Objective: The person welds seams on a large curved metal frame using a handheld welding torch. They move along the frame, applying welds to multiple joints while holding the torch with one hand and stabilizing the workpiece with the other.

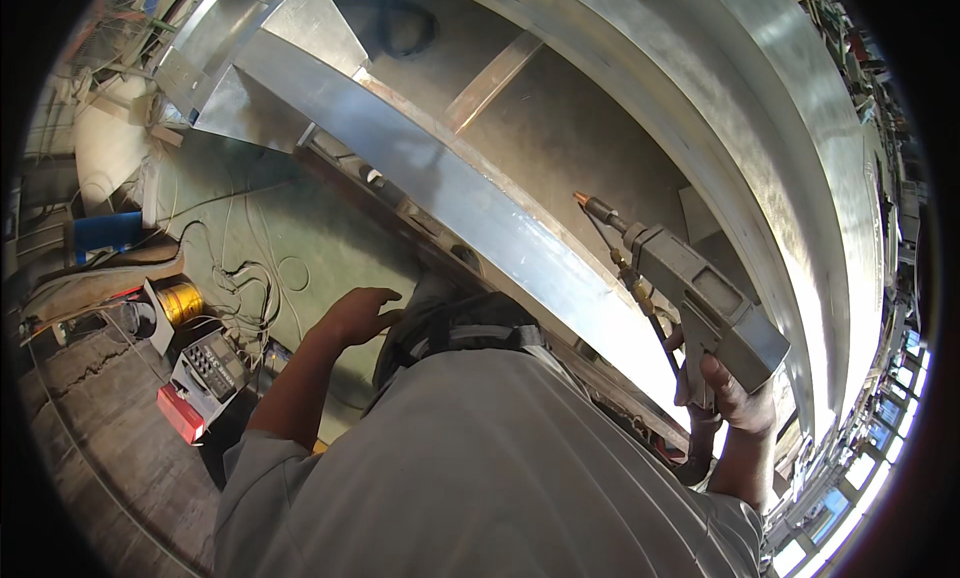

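The right hand [740,402] is gripping the gray torch gun [700,288], while the left hand [358,316] is hanging open with nothing in it. The gun is pointing its copper tip [581,197] between the shiny strip [455,200] and the curved metal [735,108]; a steady wrist should be helping.

- Floor [335,248]: greenish grey, partly shadowed; loose cables [243,271] lie across it in loops;
- Worn brown surface [110,478]: near left, marked by a jagged dark line;
- Windows [860,471]: bright panes, far right; 
- Light: I observe strong glare there.
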A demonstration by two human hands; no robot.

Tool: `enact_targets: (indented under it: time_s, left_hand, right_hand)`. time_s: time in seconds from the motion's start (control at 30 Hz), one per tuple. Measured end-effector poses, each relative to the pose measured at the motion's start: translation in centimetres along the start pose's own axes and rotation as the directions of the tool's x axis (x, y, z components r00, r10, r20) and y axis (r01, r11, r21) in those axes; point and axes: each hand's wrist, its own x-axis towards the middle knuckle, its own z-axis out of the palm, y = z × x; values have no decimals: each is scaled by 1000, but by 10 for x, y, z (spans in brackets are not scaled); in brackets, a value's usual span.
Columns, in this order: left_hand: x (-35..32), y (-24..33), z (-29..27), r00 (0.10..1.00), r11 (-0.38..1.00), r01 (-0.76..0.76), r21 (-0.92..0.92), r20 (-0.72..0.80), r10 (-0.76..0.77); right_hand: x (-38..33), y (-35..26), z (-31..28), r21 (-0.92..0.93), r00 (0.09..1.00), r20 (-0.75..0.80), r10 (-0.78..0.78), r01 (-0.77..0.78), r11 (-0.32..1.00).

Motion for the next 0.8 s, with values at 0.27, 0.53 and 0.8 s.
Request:
enact_targets:
  time_s: [0.27, 0.53, 0.8]
  left_hand:
    - [1, 60, -39, 948, 947, -317, 54, -1, 317]
    - [-36, 199, -15, 612, 659, -731, -177, 255, 749]
    - [-64, 224, 49, 308, 264, -665, -699, 66, 949]
  right_hand:
    - [-3, 11, 58, -65, 983, -174, -63, 52, 997]
    - [14, -14, 134, -113, 979, -75, -192, 183, 977]
    - [54, -45, 211, -132, 984, 17, -175, 176, 975]
